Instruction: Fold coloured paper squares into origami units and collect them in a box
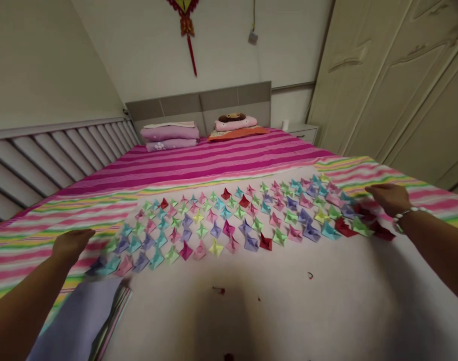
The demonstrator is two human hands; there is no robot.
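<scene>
Head view: Dozens of folded paper boats (229, 228) in pink, blue, green, yellow and red stand in close rows on a white sheet (168, 311), reaching from its left edge to its right edge across the far half, on a bed with a striped bedspread (244, 153). The left hand (72, 244) hovers by the left edge, beside the ends of the rows, and the right hand (390, 198) by the right edge, its wrist circled by a beaded bracelet (404, 215). Both hands look open, fingers straight, with nothing visible in them; the palms are hidden. A stack of coloured paper (78, 316) lies at the near left corner, close to the front row, while small red scraps (310, 275) dot the sheet toward its near edge. The boats are probably light: a brush from either hand, or from the bracelet, could topple those at the row ends. A press on the mattress could tilt the sheet and make whole rows slide, and a nudge to the stack could push it into the boats at the near left.
</scene>
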